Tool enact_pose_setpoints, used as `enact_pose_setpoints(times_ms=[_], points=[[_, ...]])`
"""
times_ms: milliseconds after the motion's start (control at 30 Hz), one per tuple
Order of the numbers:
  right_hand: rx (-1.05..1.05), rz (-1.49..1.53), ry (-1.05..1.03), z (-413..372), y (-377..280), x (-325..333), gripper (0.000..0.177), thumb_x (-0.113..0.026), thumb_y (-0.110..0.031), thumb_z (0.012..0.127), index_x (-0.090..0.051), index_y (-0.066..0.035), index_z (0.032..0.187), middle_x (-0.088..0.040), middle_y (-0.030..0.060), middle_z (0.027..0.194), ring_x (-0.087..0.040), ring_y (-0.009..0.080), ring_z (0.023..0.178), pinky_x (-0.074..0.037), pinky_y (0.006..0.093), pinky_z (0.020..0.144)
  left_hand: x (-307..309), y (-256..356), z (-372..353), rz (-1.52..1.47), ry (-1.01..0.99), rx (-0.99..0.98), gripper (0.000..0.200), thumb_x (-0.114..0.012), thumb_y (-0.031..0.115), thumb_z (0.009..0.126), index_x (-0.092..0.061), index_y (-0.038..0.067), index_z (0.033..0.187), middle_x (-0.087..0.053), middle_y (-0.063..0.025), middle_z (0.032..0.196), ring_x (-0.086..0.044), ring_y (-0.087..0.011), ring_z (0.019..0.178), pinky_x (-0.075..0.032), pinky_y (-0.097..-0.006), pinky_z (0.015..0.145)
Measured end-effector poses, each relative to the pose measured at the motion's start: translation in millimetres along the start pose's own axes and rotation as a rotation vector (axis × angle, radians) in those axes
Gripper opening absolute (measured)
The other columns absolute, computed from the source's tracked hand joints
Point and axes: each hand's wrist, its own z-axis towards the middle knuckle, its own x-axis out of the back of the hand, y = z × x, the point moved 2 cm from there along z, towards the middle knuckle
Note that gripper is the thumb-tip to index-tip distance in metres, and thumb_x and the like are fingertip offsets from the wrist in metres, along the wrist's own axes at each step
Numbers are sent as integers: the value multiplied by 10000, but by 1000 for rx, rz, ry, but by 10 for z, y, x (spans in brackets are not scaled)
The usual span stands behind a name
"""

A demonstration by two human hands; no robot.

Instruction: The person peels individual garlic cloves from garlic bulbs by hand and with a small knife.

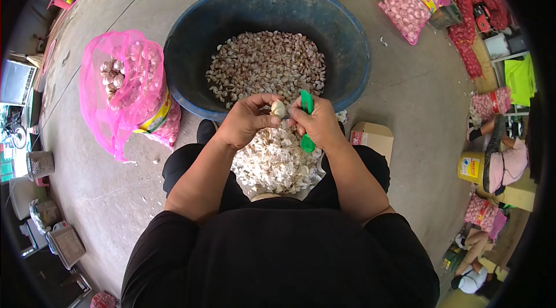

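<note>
My left hand [246, 124] pinches a pale, partly peeled garlic bulb [278, 109] between thumb and fingers. Close beside it, my right hand [321, 124] is closed around a bright green tool [307, 101] that sticks out above and below the fist; its working end cannot be made out. The right fingertips are at the garlic's side. Beyond both hands stands a large dark blue tub [354, 35] with many loose garlic cloves [266, 67] in it. A heap of white garlic skins [278, 160] lies under my hands, between my knees.
A pink mesh sack [124, 90] of garlic bulbs stands left of the tub. An open cardboard box [373, 139] sits by my right knee. More garlic sacks [408, 12] are at the upper right. Other people [509, 163] sit along the right edge, near a yellow bucket [471, 167].
</note>
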Motion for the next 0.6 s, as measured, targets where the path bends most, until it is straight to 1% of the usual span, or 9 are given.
enact_pose_setpoints(times_ms=[33, 100, 133, 233, 300, 333, 400, 533, 600], points=[[10, -50, 34, 7, 4, 13, 148, -616, -129, 740, -563, 10, 749, -566, 51, 579, -471, 90, 441, -378, 243, 426, -8, 15, -7, -33, -10, 20, 428, -673, -22, 675, -506, -15, 1070, -578, -57, 896, -561, -130, 784, -478, -247, 692], [23, -300, 98, 59, 32, 106, 127, -604, -119, 760, -553, -4, 744, -548, 45, 578, -446, 67, 432, -347, 215, 410, -17, 47, -26, -100, -30, 60, 422, -669, -30, 675, -511, -15, 1066, -579, -58, 894, -563, -129, 776, -479, -245, 687], [29, -426, 131, 76, 54, 142, 118, -598, -115, 770, -549, -11, 741, -539, 42, 578, -434, 55, 428, -332, 200, 402, -14, 41, -20, -72, -26, 46, 425, -672, -32, 670, -513, -16, 1064, -580, -60, 892, -563, -127, 773, -479, -244, 685], [220, -370, 136, 71, 77, 97, 143, -625, -137, 755, -562, -9, 754, -519, 21, 573, -423, 49, 429, -315, 201, 397, -9, 34, -12, 51, -7, 10, 425, -683, -36, 651, -527, -14, 1046, -577, -64, 915, -558, -126, 783, -473, -245, 695], [68, -164, -3, 28, 5, 35, 171, -647, -154, 729, -571, -4, 760, -555, 43, 636, -465, 91, 460, -360, 235, 435, -26, 35, -15, 186, 11, 4, 415, -693, -36, 633, -545, -5, 1020, -568, -67, 967, -549, -132, 816, -462, -253, 725], [-9, -60, -70, 5, -27, 0, 187, -658, -162, 716, -575, -1, 763, -573, 54, 668, -486, 112, 475, -382, 252, 453, -29, 28, -15, 281, 35, -13, 414, -701, -37, 623, -549, -7, 1006, -566, -65, 958, -547, -129, 811, -458, -250, 722], [-64, 14, -117, -12, -10, -45, 190, -659, -152, 722, -559, -6, 792, -550, 40, 644, -472, 93, 467, -366, 231, 433, -32, 16, -23, 472, 82, -43, 411, -719, -38, 601, -556, -10, 978, -562, -60, 940, -544, -122, 801, -451, -243, 716], [-96, 169, -239, -37, 12, -71, 216, -635, -115, 738, -508, -13, 879, -511, 21, 621, -446, 60, 448, -336, 192, 393, -54, 52, -45, 517, 39, -143, 385, -746, -18, 579, -567, -9, 920, -549, -49, 886, -545, -118, 771, -444, -239, 697], [-132, 218, -226, -63, 16, -95, 232, -619, -103, 742, -481, -17, 906, -502, 19, 630, -444, 60, 444, -339, 200, 382, -65, 55, -58, 559, 16, -178, 362, -745, -16, 585, -573, -6, 903, -541, -44, 861, -545, -116, 759, -445, -239, 690]])
